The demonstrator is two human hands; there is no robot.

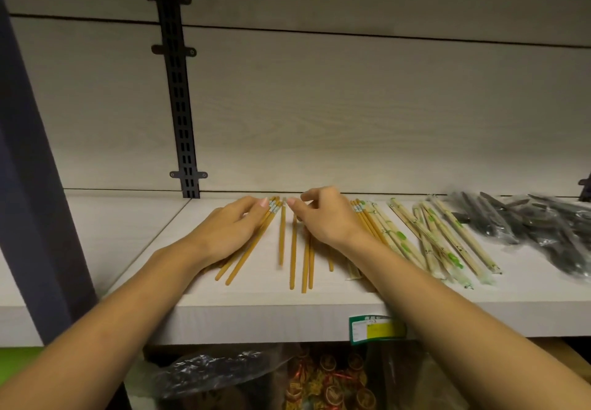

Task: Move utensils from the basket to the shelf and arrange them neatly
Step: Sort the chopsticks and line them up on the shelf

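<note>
Several loose yellow-brown chopsticks [293, 249] lie lengthwise on the white shelf [256, 310]. My left hand [228, 230] rests palm down on the left group of chopsticks [248, 254], fingers spread over their far ends. My right hand [323, 214] lies over the right group, fingertips bent near the far ends of the middle sticks. Neither hand lifts anything. To the right lie wrapped bamboo chopsticks [438, 240] in clear sleeves with green marks. No basket shows in this view.
Bags of black plastic cutlery [543, 227] sit at the shelf's far right. A black slotted upright [179, 96] runs up the back wall. A green and yellow price label [375, 329] hangs on the shelf edge. Packaged goods [323, 381] fill the level below.
</note>
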